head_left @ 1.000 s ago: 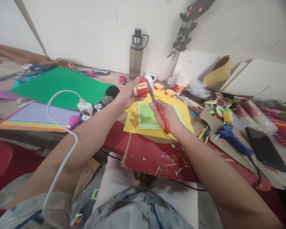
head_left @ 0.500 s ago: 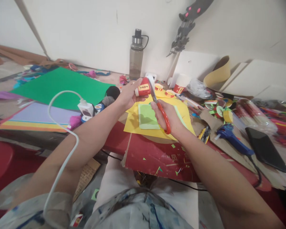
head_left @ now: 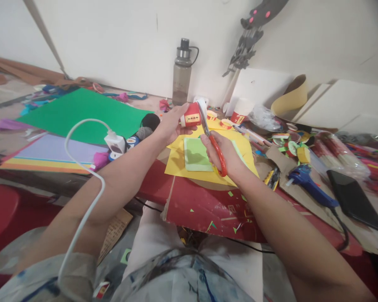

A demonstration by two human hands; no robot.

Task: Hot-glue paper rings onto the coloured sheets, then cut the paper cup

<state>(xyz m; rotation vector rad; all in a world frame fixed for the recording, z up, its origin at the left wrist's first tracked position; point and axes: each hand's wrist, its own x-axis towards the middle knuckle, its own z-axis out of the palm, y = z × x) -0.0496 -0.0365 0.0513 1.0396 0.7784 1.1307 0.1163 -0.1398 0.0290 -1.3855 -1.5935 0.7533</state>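
My left hand (head_left: 170,126) is closed around a red and white paper cup (head_left: 192,116), held sideways above the table. In my right hand (head_left: 225,153) is a pair of scissors (head_left: 219,156) with red-orange handles, its blades reaching up against the cup's white end. Whether the blades are parted cannot be made out. Below both hands lie light green sheets (head_left: 197,154) on top of yellow paper (head_left: 176,165). Just behind the scissors are cut cup rings (head_left: 226,123), and another paper cup (head_left: 239,112) stands farther back.
A water bottle (head_left: 182,73) stands by the wall. Green paper (head_left: 88,113) and a charger with a white cable (head_left: 115,142) are at left. A blue glue gun (head_left: 313,184), a utility knife (head_left: 272,178) and a black phone (head_left: 354,199) lie at right.
The whole view has shifted slightly, so most things sit a little farther right. Both hands keep their holds, with the scissors still at the cup's end.
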